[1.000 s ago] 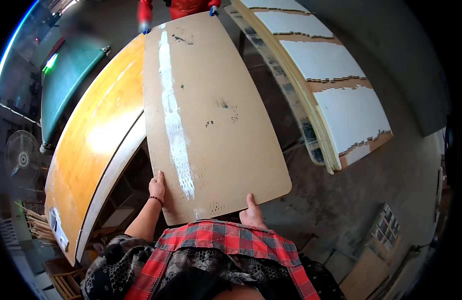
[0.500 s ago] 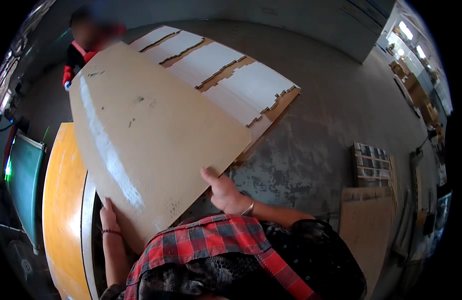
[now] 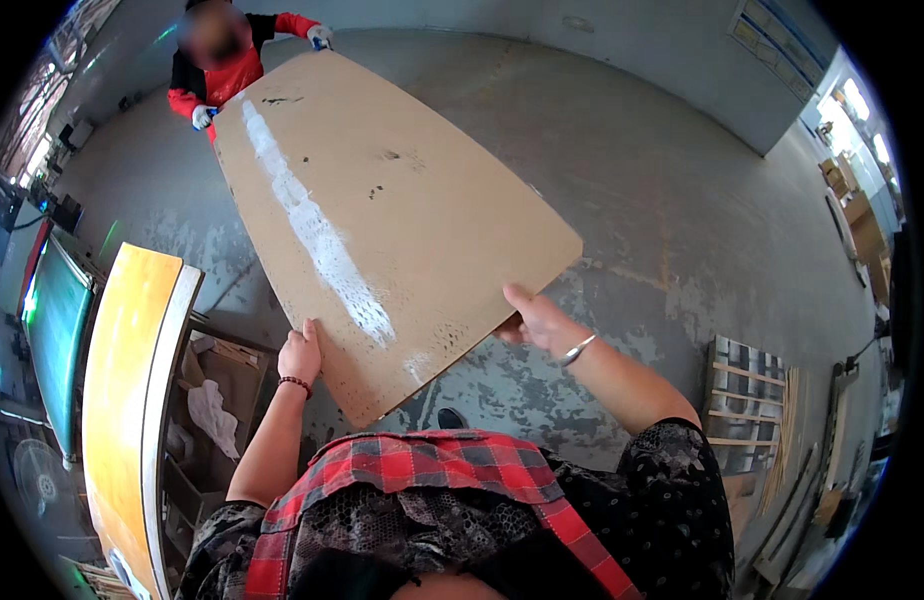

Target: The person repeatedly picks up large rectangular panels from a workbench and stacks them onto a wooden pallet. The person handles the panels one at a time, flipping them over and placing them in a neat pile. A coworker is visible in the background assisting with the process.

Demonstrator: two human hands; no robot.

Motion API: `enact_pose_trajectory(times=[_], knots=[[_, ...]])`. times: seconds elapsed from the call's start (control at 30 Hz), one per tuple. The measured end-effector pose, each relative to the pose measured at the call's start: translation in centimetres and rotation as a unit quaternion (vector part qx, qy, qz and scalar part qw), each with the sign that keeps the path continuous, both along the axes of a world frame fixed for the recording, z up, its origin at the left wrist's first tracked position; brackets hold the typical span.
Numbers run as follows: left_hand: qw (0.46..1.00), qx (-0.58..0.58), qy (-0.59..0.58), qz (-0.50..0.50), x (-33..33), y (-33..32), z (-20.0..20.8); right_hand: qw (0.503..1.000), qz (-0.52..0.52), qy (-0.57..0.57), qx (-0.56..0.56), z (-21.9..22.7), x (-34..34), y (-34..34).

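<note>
A large tan board [image 3: 432,200] with a white streak and dark smudges is held up between me and a co-worker. My left hand [image 3: 301,354] grips its near left edge, thumb on top and fingers hidden underneath. On the near right edge my right hand [image 3: 542,320] holds the board the same way, thumb above, fingers below. At the far end, a person [image 3: 227,65] in red and black, wearing gloves, has both hands on the board's far edge. Beneath the board, whatever lies there is covered from sight.
At my left stands a bench with a yellow top [image 3: 132,370] and pale edge, shelves [image 3: 227,400] holding a white cloth beside it. Further left is a green belt-like surface [image 3: 57,310]. A slatted pallet [image 3: 747,400] lies at right on the worn grey floor [image 3: 632,370].
The board has moved right and is swung away from the bench. The stack with white sheets is out of sight now. The co-worker's gloved hands have come into view on the far edge.
</note>
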State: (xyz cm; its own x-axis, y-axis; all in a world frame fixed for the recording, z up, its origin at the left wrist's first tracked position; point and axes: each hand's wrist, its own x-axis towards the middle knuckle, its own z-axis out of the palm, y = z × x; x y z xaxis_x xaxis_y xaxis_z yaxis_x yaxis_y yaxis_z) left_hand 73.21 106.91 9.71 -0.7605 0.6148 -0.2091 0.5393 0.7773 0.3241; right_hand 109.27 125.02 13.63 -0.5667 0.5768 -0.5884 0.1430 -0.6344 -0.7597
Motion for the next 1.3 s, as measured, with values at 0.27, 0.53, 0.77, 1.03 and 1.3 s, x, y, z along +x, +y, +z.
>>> enact_pose_trajectory(times=[0.27,0.53,0.77,1.03,1.3], knots=[[0.758,0.339,-0.524,0.19,3.1,-2.1,-1.1,0.834,0.025,-0.26,0.486,2.0,4.3,14.8],[0.593,0.371,-0.653,0.291,7.1,-2.9,-0.9,0.918,0.178,-0.214,0.283,-3.6,2.9,20.1],[0.631,0.465,-0.579,0.225,7.6,-4.5,0.4,0.964,0.124,-0.086,0.217,3.2,4.9,17.7],[0.555,0.483,-0.651,0.188,5.6,-11.8,4.2,0.923,0.151,0.024,0.353,14.2,2.8,7.4],[0.672,0.463,-0.499,0.292,-6.7,-37.2,3.0,0.883,0.193,-0.052,0.425,3.3,-11.3,-13.1]])
